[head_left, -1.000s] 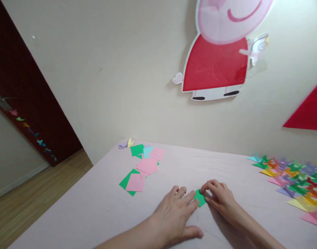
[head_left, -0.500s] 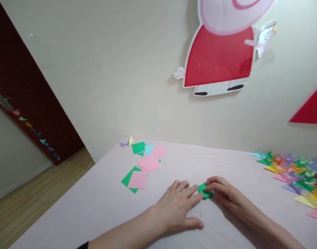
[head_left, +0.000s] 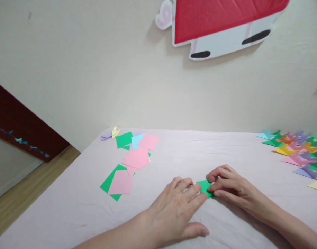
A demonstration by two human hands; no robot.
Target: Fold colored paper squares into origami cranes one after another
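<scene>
A small folded piece of green paper (head_left: 204,186) lies on the pale pink tablecloth between my two hands. My left hand (head_left: 175,207) rests palm down with its fingers apart and the thumb stretched away. Its index and middle fingertips touch the paper's left edge. From the right, my right hand (head_left: 229,186) has its bent fingers and thumb closed on the paper's right edge. These fingers cover part of the paper, so its exact folds are hard to make out.
Loose pink paper squares (head_left: 136,158) and green sheets (head_left: 124,140) lie at the left. Folded yellow paper (head_left: 115,131) sits near the back left corner. Rows of colourful origami pieces (head_left: 298,147) stand at the right. A wall (head_left: 96,69) with a cartoon cutout (head_left: 226,24) rises behind.
The view has tilted down and come closer. My right thumb now shows at the green paper's edge, and the right fingers have shifted on it. My left hand stays spread beside it.
</scene>
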